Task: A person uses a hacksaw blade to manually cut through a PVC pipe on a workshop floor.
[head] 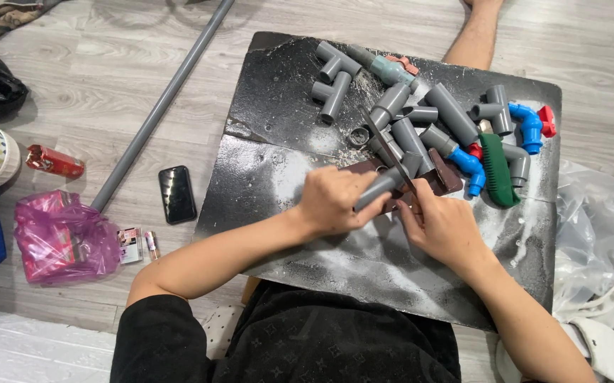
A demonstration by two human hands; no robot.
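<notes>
At frame centre, the left hand (330, 201) is closed around a short grey pipe (380, 189), held over the black board (278, 170). The right hand (440, 225) grips a thin blade (391, 153) laid across the pipe. The pipe appears rigid, light and smooth, likely slippery with white dust; a full wrap near the cut suits it best.

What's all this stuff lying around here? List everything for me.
board: one, black, dusted white, on the floor
grey fittings: a heap, far side of board
blue elbows: two, right of heap
green handle: one, beside them
long pipe: one, grey, on floor
phone: one, black, left of board
pink bag: one, far left
left hand: grips short grey pipe
right hand: holds thin blade against it
</notes>
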